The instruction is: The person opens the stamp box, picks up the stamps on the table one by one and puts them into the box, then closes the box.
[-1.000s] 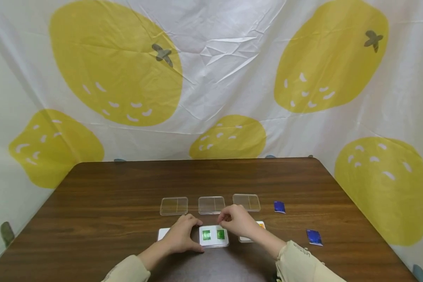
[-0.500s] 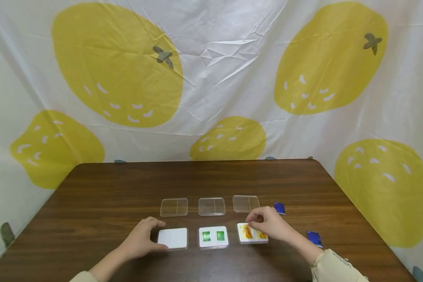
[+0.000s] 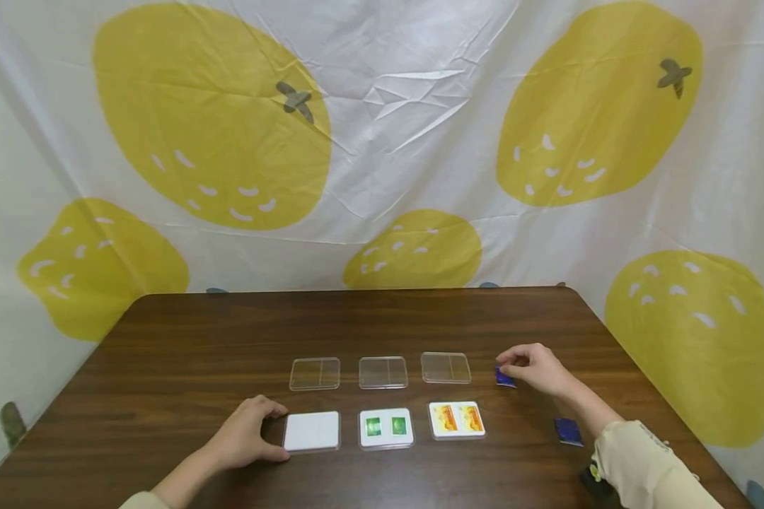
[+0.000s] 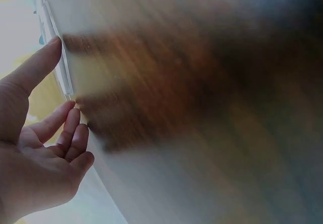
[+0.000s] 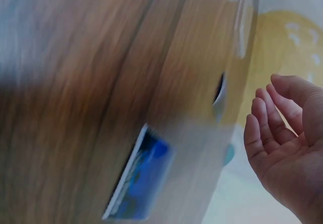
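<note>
Head: clear lid (image 3: 446, 368) near blue packet (image 3: 505, 381).

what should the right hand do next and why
I'd probably lower the right hand a little and pinch the farther blue packet. In the head view the hand is right over that packet, while the right wrist view shows its fingers loosely curled, holding nothing and apart from it, so a grip seems the likely missing step.
</note>
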Demonstrator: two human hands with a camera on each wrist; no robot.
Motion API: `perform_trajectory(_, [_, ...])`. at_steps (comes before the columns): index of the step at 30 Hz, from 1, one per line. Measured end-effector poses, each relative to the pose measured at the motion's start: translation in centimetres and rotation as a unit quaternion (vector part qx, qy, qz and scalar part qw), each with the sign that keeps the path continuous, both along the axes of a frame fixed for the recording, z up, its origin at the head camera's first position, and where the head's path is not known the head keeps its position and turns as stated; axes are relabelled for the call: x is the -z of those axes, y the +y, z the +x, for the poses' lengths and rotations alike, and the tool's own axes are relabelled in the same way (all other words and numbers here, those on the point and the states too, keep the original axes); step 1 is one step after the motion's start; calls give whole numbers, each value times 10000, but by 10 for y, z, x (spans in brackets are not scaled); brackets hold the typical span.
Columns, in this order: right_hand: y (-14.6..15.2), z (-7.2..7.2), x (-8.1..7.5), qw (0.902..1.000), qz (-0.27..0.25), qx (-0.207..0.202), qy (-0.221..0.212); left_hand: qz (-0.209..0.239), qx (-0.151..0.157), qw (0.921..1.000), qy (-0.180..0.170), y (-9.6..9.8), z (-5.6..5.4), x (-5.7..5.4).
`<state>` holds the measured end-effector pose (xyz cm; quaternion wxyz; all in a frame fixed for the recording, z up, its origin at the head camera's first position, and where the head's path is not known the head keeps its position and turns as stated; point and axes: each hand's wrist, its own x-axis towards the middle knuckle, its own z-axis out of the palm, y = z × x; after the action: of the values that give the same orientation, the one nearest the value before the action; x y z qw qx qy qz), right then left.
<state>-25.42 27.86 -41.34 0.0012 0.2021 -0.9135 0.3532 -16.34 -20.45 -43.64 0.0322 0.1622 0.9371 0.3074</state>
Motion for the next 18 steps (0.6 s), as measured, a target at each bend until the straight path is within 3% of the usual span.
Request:
perform_trajectory(10, [19, -18, 16, 9994, 297, 155, -54, 6, 109, 9999, 29, 2, -1, 1])
perform_trajectory(18, [22, -23, 20, 9989, 459, -16, -33, -45, 120, 9998, 146, 3, -3, 4])
